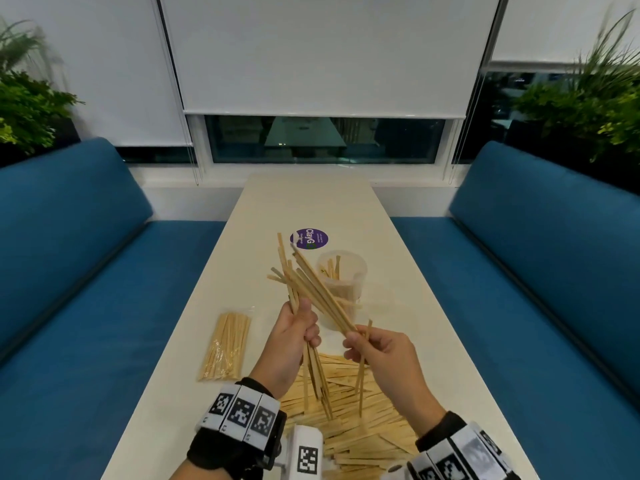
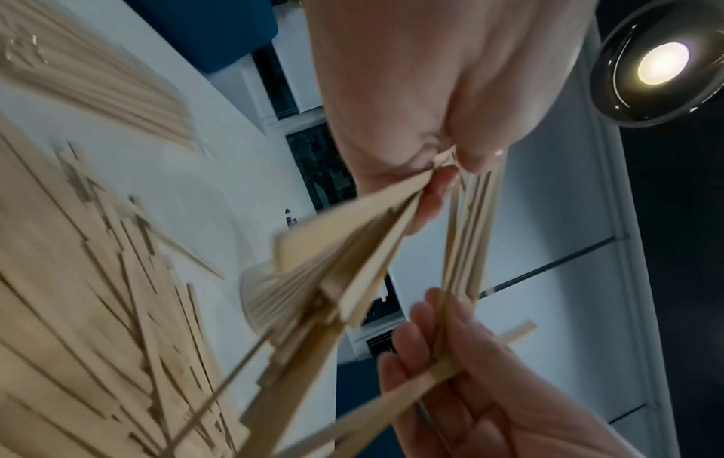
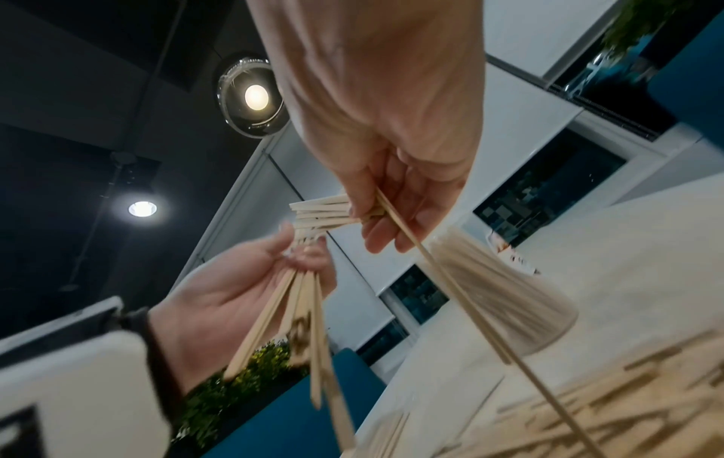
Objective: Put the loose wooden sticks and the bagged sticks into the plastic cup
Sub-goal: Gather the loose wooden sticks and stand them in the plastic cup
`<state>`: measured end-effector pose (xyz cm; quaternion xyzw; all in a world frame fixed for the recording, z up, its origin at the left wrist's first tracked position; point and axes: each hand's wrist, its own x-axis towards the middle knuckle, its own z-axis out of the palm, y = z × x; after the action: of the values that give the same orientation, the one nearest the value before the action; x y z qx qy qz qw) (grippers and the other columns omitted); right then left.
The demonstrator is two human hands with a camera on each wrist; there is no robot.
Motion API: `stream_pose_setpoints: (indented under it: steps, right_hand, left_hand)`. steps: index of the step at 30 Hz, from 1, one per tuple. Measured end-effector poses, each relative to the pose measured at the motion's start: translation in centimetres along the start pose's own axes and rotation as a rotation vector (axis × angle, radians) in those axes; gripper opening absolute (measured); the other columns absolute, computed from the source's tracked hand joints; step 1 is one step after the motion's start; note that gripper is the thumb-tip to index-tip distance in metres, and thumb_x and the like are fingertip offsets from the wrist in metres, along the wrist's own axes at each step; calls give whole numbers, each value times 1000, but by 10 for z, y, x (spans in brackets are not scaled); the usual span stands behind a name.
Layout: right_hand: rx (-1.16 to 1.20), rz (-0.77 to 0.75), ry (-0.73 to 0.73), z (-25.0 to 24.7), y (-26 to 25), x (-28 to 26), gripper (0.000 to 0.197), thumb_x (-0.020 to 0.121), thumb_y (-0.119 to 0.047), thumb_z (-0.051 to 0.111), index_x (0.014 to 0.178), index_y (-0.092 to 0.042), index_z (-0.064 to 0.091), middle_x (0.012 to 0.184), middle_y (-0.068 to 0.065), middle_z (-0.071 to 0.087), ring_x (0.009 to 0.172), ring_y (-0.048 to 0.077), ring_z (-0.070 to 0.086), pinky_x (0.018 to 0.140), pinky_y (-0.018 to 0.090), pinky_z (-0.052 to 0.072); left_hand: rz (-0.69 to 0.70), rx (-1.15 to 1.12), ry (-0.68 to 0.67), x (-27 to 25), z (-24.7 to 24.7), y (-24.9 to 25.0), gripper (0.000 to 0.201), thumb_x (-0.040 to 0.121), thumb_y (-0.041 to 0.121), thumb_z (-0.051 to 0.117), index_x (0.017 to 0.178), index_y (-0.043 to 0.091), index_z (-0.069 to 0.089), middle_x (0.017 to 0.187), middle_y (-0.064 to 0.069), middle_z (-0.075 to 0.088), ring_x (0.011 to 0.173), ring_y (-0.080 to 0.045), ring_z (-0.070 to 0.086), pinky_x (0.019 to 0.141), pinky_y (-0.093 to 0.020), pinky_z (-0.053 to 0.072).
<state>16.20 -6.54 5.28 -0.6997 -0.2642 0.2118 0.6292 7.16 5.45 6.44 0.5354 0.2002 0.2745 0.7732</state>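
Both hands are up over the long white surface (image 1: 391, 216). The left hand (image 1: 291, 336) has its fingers wrapped round a splayed bunch of thin pale wooden sticks (image 1: 294, 275) (too overlapped to count), and the right hand (image 1: 377, 351) pinches a smaller batch. One clear plastic cup (image 1: 341, 289), partly filled, stands behind them. One clear bag of sticks (image 1: 225, 342) lies left. The loose pile (image 1: 349, 427) is cut off by the wrists
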Motion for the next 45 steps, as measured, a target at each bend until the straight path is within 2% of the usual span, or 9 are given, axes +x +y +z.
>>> stream_pose_setpoints:
  steps: [4, 8, 15, 19, 23, 28, 34, 39, 45]
  right_hand:
    - [-91, 10, -36, 12, 6, -5, 19, 86, -19, 64, 69, -24, 72, 62, -1, 71, 58, 5, 65, 67, 23, 55]
    - [-172, -36, -100, 18, 6, -13, 21, 87, -22, 63, 69, -25, 72, 60, -4, 69, 60, 4, 65, 69, 26, 54]
    - [-259, -114, -255, 19, 3, -22, 20, 92, -22, 56, 83, -16, 73, 67, -3, 67, 62, 1, 59, 69, 27, 52]
    - [-186, -77, -270, 12, 6, -23, 31, 92, -20, 55, 84, -47, 66, 63, -8, 65, 62, 4, 60, 67, 23, 56]
    - [-90, -11, -142, 2, 2, -16, 18, 92, -20, 54, 91, -33, 67, 74, 2, 63, 63, 12, 62, 68, 33, 60]
    - [64, -94, -19, -9, -22, -3, 20, 94, -15, 50, 97, -19, 69, 77, 7, 61, 67, 14, 65, 64, 24, 58]
    - [244, -155, 7, -2, -47, 7, 24, 95, -13, 46, 95, -12, 70, 73, 4, 61, 67, 12, 66, 64, 23, 58]
    - [249, -170, 37, 7, -46, 3, 24, 93, -19, 48, 100, -14, 70, 86, 9, 70, 73, 12, 67, 68, 19, 56]
    - [100, -216, 64, 9, -42, 1, 20, 90, -31, 49, 99, -40, 65, 106, -6, 63, 97, -4, 58, 80, 12, 48]
  left_hand:
    - [11, 155, 13, 1, 6, -5, 70, 54, 71, 58, 95, 16, 48, 65, 8, 48, 53, -7, 38, 56, -23, 35]
    - [27, 290, 152, 3, 9, -14, 43, 76, 45, 66, 100, 12, 52, 78, -1, 61, 73, -18, 59, 66, -29, 46]
    - [-102, 274, 276, -3, 13, -17, 26, 93, 32, 49, 96, 7, 57, 67, -4, 48, 60, -21, 52, 60, -34, 44]
    - [-108, 155, 229, -2, 9, -14, 26, 97, 27, 44, 80, 7, 49, 64, -2, 42, 51, -13, 43, 49, -23, 38]
    - [-98, 196, 190, -2, 4, -18, 21, 96, 32, 46, 83, 16, 45, 62, 0, 38, 55, -13, 39, 57, -25, 36]
    - [-100, 193, 18, -11, 8, -20, 18, 92, 36, 49, 86, 20, 47, 58, 6, 37, 52, -9, 38, 57, -23, 36]
    - [-60, 357, -235, -18, 16, -24, 60, 58, 69, 67, 91, 20, 57, 54, 13, 45, 47, -5, 38, 49, -18, 34]
    - [-94, 365, -228, -20, 18, -19, 22, 81, 36, 65, 83, 15, 56, 55, 11, 49, 48, -6, 39, 50, -18, 35]
    - [-50, 407, -282, -25, 22, -20, 18, 82, 36, 63, 82, 18, 61, 62, 9, 62, 49, -3, 47, 53, -18, 36]
